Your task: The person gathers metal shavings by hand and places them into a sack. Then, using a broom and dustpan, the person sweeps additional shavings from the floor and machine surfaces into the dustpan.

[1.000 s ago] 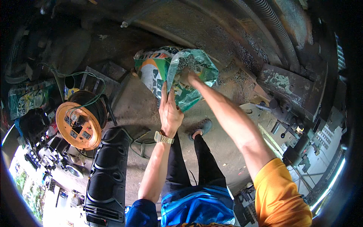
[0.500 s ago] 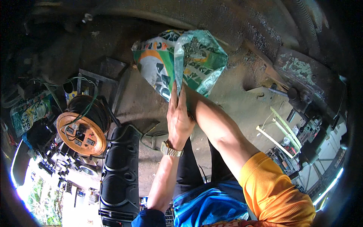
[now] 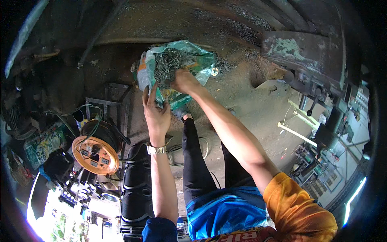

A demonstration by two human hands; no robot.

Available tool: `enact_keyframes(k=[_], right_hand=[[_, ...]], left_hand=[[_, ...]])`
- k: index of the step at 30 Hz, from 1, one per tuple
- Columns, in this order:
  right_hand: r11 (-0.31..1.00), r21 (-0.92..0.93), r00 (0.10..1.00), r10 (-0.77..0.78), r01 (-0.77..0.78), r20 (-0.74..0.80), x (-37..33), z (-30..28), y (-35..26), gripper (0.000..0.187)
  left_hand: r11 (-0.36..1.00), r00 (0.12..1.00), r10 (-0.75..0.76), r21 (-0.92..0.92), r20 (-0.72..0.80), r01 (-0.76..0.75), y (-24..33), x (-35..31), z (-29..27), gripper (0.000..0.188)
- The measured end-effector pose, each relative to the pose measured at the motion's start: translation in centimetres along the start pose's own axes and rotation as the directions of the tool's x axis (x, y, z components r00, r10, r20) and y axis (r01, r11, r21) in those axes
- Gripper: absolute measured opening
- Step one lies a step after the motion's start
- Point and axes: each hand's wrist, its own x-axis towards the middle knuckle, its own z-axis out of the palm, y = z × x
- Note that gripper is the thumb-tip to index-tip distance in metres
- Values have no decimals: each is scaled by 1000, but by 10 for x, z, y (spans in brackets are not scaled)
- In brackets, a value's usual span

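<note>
A white and green plastic sack (image 3: 206, 61) with orange patches stands with its mouth spread wide. Inside it lies a tangle of grey metal shavings (image 3: 167, 66). My left hand (image 3: 157, 115), with a metal watch on its wrist, grips the near left rim of the sack between thumb and fingers. My right hand (image 3: 185, 81) reaches into the sack's mouth, curled closed against the shavings. Its fingertips are hidden, so what it holds does not show.
An orange cable reel (image 3: 95, 156) and a long black ribbed case (image 3: 137, 183) stand at left, with a metal frame stand (image 3: 116, 97) behind. A heavy machine (image 3: 298, 48) with levers stands at right. A loose hose (image 3: 205, 151) lies by my legs.
The sack's mouth has opened wider, showing the shavings. My left hand has moved left along with the rim. My right hand, hidden before, now shows inside the mouth.
</note>
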Motion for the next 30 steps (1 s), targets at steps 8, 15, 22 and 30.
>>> enact_keyframes(k=[8, 15, 22, 30], right_hand=[[841, 528, 878, 157, 121, -452, -179, 6, 94, 35], [631, 640, 864, 491, -437, 106, -394, 188, 283, 39], [-37, 998, 793, 605, -55, 67, -648, 302, 432, 28], [-148, 828, 374, 924, 541, -79, -884, 367, 550, 27]], left_hand=[[964, 966, 189, 221, -176, -148, 17, -51, 20, 63], [950, 995, 91, 296, 41, -99, 44, -149, 94, 45], [986, 797, 76, 73, 599, -149, 81, -322, 228, 26], [963, 573, -267, 244, 775, 119, 155, -547, 415, 49]])
